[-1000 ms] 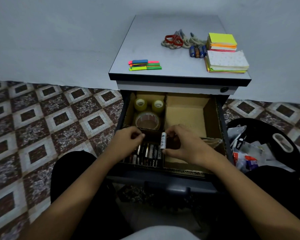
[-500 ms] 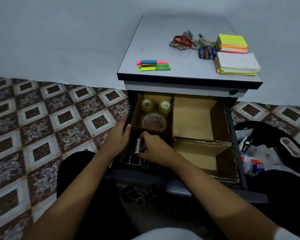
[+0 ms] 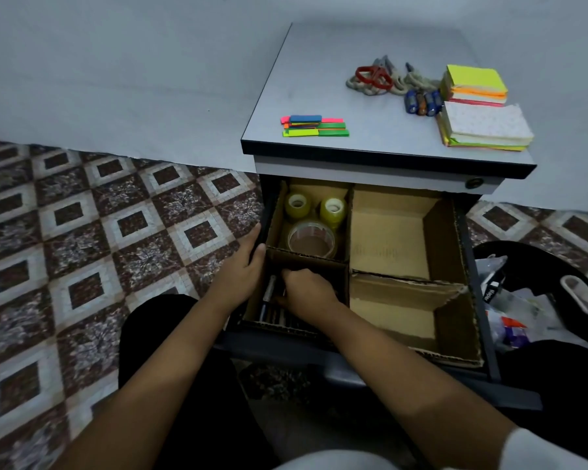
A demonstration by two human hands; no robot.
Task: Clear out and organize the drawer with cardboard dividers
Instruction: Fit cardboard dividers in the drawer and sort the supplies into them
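Observation:
The open drawer (image 3: pixel 469 262) is lined with cardboard dividers (image 3: pixel 348 232) that make several compartments. Three tape rolls (image 3: pixel 311 237) lie in the back-left one. Dark pens and markers (image 3: pixel 272 315) fill the front-left one. My right hand (image 3: pixel 308 293) reaches down into that compartment with its fingers curled beside a tilted white-and-grey marker (image 3: pixel 269 288); the fingertips are hidden. My left hand (image 3: pixel 241 269) holds the drawer's left side, thumb over the edge. Both right-hand compartments (image 3: pixel 387 239) hold nothing.
On the cabinet top (image 3: pixel 319 62) lie coloured sticky flags (image 3: pixel 314 126), red scissors on rope (image 3: pixel 374 78), batteries (image 3: pixel 421 102) and two note-pad stacks (image 3: pixel 482 125). A black bin of rubbish (image 3: pixel 537 300) stands at the right. Patterned floor tiles (image 3: pixel 99 232) spread to the left.
My right hand carried the marker from the drawer's middle into the front-left compartment and lowered it. My left hand moved to the drawer's left side.

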